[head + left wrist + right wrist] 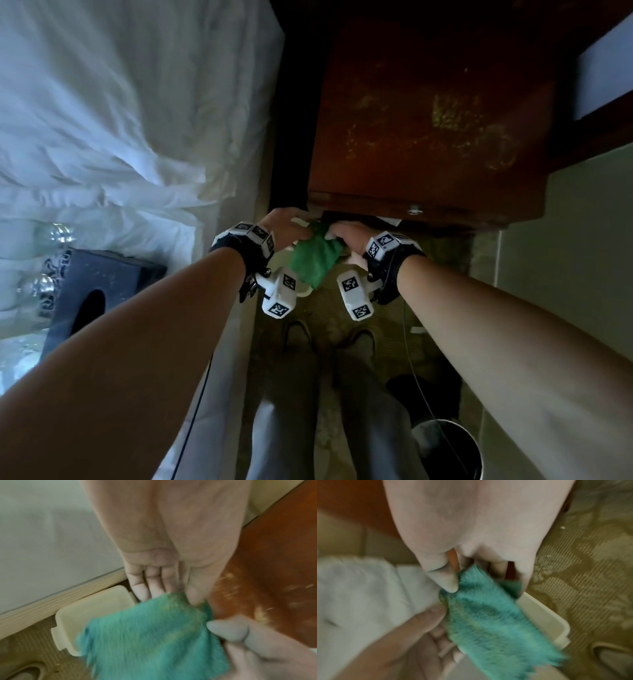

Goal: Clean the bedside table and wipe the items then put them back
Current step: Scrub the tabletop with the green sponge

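Hands | left (287,230) holds tray (96,615) | right (346,236) pinches cloth (317,255)

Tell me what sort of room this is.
Most likely a bedroom, perhaps in a hotel: a bed with rumpled white bedding, a dark wooden bedside table beside it, and patterned carpet underfoot.

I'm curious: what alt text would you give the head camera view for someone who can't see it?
Seen from above, a person's left hand and right hand hold a green cloth at the front edge of a smeared wooden bedside table. A white bed lies left, with a dark tissue box on it.
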A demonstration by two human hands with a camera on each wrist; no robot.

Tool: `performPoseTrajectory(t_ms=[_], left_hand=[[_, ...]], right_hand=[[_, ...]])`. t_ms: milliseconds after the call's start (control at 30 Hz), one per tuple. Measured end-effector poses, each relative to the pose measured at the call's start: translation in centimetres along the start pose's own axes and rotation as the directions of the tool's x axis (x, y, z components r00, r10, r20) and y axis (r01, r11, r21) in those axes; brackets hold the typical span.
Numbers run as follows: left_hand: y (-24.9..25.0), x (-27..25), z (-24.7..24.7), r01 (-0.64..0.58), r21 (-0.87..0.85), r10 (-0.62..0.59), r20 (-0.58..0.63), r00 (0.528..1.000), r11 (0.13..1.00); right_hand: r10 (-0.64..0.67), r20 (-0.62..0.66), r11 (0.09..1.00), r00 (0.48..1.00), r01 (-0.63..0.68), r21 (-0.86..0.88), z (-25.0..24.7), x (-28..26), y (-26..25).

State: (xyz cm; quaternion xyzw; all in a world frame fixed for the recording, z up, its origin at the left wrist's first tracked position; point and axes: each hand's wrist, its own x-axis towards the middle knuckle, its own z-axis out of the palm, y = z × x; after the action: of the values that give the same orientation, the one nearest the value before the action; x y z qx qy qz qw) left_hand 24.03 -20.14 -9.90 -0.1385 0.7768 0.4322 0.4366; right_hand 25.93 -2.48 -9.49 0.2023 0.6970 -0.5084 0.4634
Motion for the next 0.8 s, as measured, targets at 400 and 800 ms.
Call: performPoseTrajectory(t_ms=[400,800], left_hand=[[13.4,-11.9,-1.9,-0.011,0.021,0.01,0.045,0.999,1.0],[23.4,-17.0,-5.2,-0.136,-0.051,0.134,-0.032,0.99,0.989]], right_hand=[[-0.052,-0.026,0.884,0.998,0.058,0.465,-7.8,-15.6,-9.2],[-0.111,-0.075,0.94,0.991,0.129,0.317,-13.4,-21.5,-15.7]])
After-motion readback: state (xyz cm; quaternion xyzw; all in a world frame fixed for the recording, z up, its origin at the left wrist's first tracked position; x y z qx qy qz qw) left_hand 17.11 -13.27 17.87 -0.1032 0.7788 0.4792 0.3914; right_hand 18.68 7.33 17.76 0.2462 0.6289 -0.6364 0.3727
